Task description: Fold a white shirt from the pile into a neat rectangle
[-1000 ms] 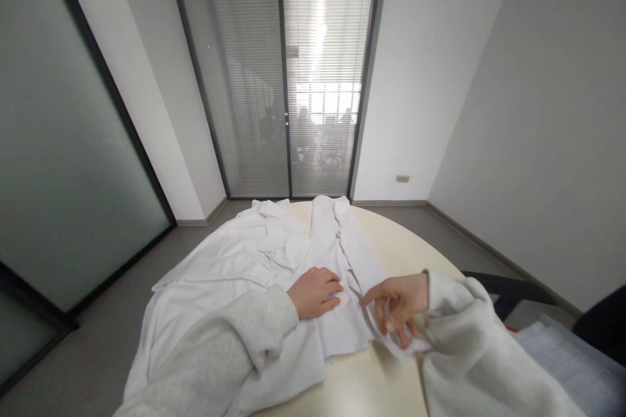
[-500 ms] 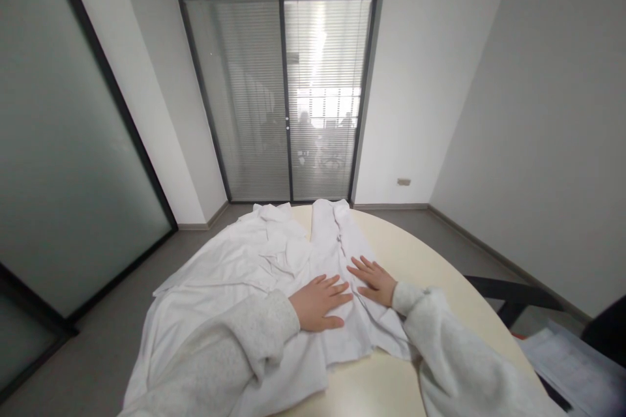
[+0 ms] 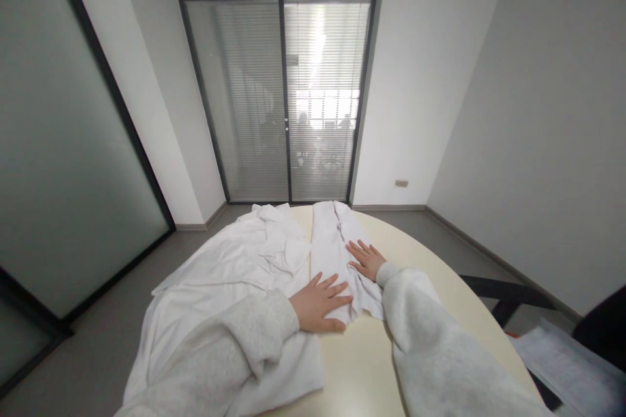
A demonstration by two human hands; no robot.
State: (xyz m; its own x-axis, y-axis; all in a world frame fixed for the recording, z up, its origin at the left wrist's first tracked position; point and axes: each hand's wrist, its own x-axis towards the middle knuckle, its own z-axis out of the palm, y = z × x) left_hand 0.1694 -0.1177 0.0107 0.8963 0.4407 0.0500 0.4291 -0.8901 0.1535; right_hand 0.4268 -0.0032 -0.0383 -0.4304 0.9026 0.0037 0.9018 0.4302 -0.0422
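Observation:
A white cloth garment (image 3: 229, 260), wrinkled and partly folded, spreads over the left part of the round table. Its right-hand side forms a long narrow strip (image 3: 325, 241) running away from me, with creases along its right edge. My left hand (image 3: 320, 305) lies palm down on the near part of this strip, fingers spread. Farther away and to the right, my right hand (image 3: 366, 260) rests flat on the strip's right edge, fingers stretched out. Neither hand grips the cloth. My left sleeve hides some of the garment beneath it.
The pale round tabletop (image 3: 359, 365) shows in front of my hands and along the right. Papers (image 3: 570, 365) lie low at the right, beside a dark bar (image 3: 506, 290). Beyond the table is a glass partition with blinds (image 3: 254, 98); a frosted panel (image 3: 73, 143) stands left.
My right hand has moved away from me and slightly left. The strip's near right edge has drawn back with it, uncovering more tabletop. My left hand has stayed nearly in place.

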